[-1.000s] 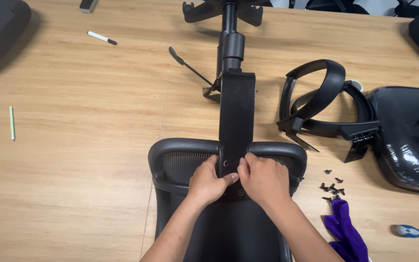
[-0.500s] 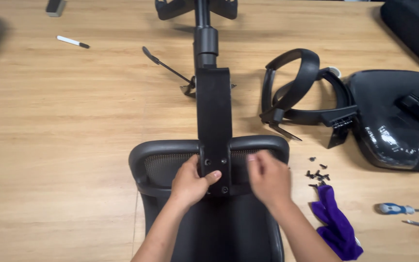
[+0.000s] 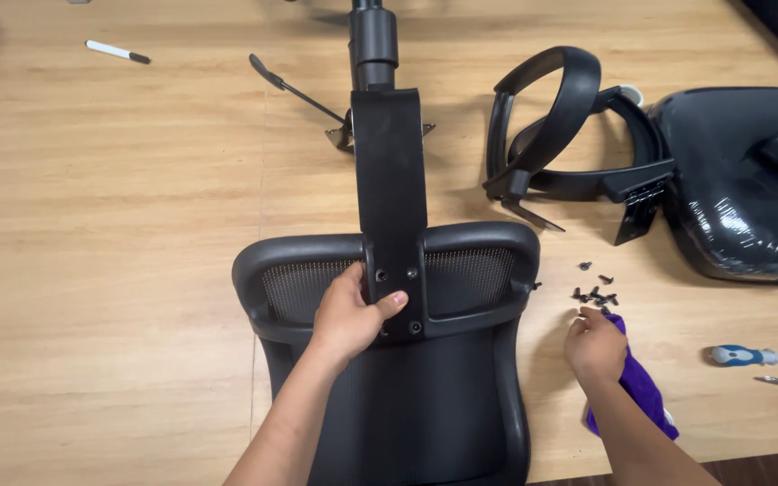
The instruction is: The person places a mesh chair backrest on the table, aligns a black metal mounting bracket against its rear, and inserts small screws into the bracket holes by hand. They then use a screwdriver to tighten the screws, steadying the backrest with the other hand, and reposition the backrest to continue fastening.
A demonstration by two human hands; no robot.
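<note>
Left hand (image 3: 350,315) grips the black bracket (image 3: 391,202) against the mesh chair back (image 3: 461,279) on the table. Right hand (image 3: 594,346), fingers loosely curled and holding nothing, reaches the screws (image 3: 594,292) (beside purple cloth (image 3: 638,389)). Best: keep holes aligned, pinch one screw.
</note>
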